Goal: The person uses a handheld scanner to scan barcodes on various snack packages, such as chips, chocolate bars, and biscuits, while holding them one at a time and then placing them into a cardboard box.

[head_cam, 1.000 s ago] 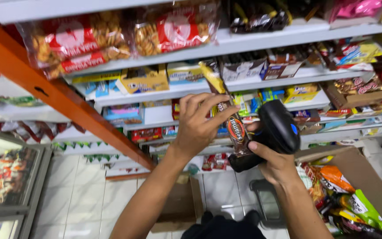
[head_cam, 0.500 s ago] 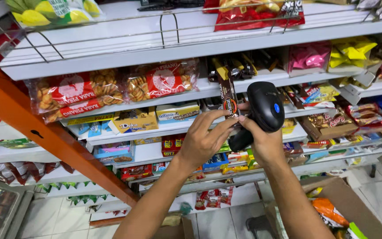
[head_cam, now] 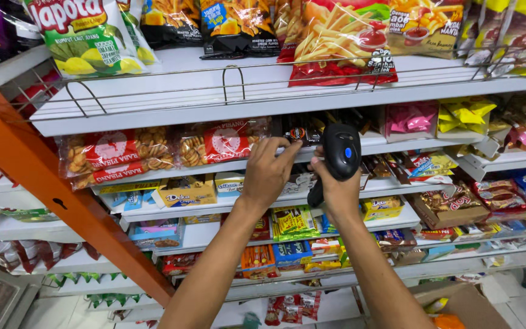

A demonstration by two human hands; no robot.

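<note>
White shop shelves (head_cam: 153, 103) packed with snacks, orange upright (head_cam: 62, 195) slanting at left. Chip bags (head_cam: 336, 36) along top shelf behind wire rail. Left hand (head_cam: 269, 173) raised to second shelf, fingertips pinched on dark snack packet (head_cam: 296, 134) among others there, beside red biscuit bags (head_cam: 214, 143). Right hand (head_cam: 336, 189) just beside left, grip wrapped tight around handle of black scanner (head_cam: 341, 152), blue light showing, head near packet. Cardboard box (head_cam: 458, 301) low at right.
</note>
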